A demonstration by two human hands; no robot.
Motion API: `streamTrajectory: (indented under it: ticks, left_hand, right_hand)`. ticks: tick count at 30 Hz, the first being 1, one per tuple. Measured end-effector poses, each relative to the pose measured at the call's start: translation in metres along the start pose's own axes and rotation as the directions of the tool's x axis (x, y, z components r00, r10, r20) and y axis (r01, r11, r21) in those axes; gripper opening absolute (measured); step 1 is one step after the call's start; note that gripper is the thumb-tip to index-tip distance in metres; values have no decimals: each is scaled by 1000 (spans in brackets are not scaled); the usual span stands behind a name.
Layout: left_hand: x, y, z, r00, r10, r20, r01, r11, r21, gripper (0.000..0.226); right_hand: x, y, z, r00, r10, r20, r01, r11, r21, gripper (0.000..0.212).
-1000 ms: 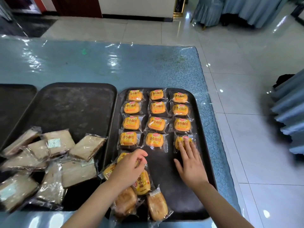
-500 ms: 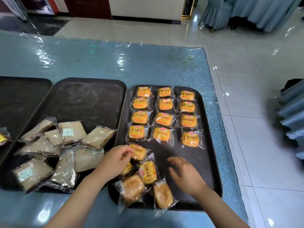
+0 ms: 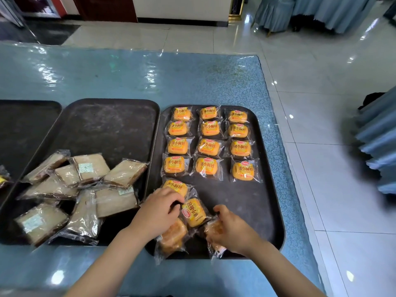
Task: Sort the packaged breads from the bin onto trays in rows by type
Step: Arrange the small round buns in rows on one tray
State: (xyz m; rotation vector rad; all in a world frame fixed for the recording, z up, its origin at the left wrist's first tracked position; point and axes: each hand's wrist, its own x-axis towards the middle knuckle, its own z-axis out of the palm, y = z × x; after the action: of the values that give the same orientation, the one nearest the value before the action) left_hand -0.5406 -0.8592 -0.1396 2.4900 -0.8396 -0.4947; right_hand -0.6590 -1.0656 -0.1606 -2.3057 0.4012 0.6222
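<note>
On the right tray (image 3: pixel 246 211), yellow small-bread packs (image 3: pixel 209 146) lie in three columns of several each. At the tray's front are two loose yellow packs (image 3: pixel 194 212) and two brown bun packs, one of them (image 3: pixel 172 236) lying free. My left hand (image 3: pixel 157 214) is curled down at the loose yellow packs, and what its fingers hold is mostly hidden. My right hand (image 3: pixel 230 230) grips the other brown bun pack (image 3: pixel 212 231) near the tray's front edge.
The middle tray (image 3: pixel 107 129) holds a loose pile of pale sandwich-bread packs (image 3: pixel 90 168) at its front; its back half is bare. A third dark tray (image 3: pixel 25 125) sits far left. The blue table (image 3: pixel 192 78) ends just right of the right tray, with tiled floor beyond.
My right hand has left the last yellow pack of the right column and come back to the front, closing on a brown bun pack. My left hand has shifted slightly among the loose packs.
</note>
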Motion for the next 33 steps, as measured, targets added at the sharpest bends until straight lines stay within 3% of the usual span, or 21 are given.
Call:
streamTrajectory:
  ticks: [5,9,12,15,18,20,22,26,28,31,33]
  left_hand:
    - [-4,17,7,992,71,102,-77,996,53,23]
    - [-1,35,10,980,136,147,-134,991,-17,43]
    - [3,45,13,960,212,185,-201,977,-74,55]
    - [10,50,19,940,245,236,-232,969,-82,53]
    - [18,47,28,907,251,339,-259,966,-22,48]
    - [21,43,35,884,266,385,-318,945,77,43]
    - [23,40,40,881,277,383,-353,925,142,38]
    - [24,38,46,887,303,349,-379,910,171,32]
    - [24,37,47,890,300,343,-375,910,176,28]
    - [25,36,46,897,283,340,-350,924,156,24]
    - [26,36,43,906,250,341,-306,944,122,25]
  right_hand:
    - [-11,11,-26,996,33,-86,-30,999,29,50]
    - [-18,16,-39,991,82,-106,-47,954,295,38]
    - [-20,16,-42,991,98,-86,-29,809,587,11]
    - [-20,17,-44,993,98,-60,-34,751,660,13]
    - [-15,25,-37,987,124,-103,-37,796,604,23]
    - [-13,30,-28,992,75,-98,-25,902,431,20]
    - [-19,31,-19,999,-40,-5,40,960,275,19]
    - [-27,30,-2,959,-214,186,215,976,16,82]
    - [-27,27,4,949,-266,170,288,950,-123,94]
    - [-23,25,6,950,-286,122,301,943,-139,86]
    - [-18,26,-1,969,-203,139,208,978,-27,81]
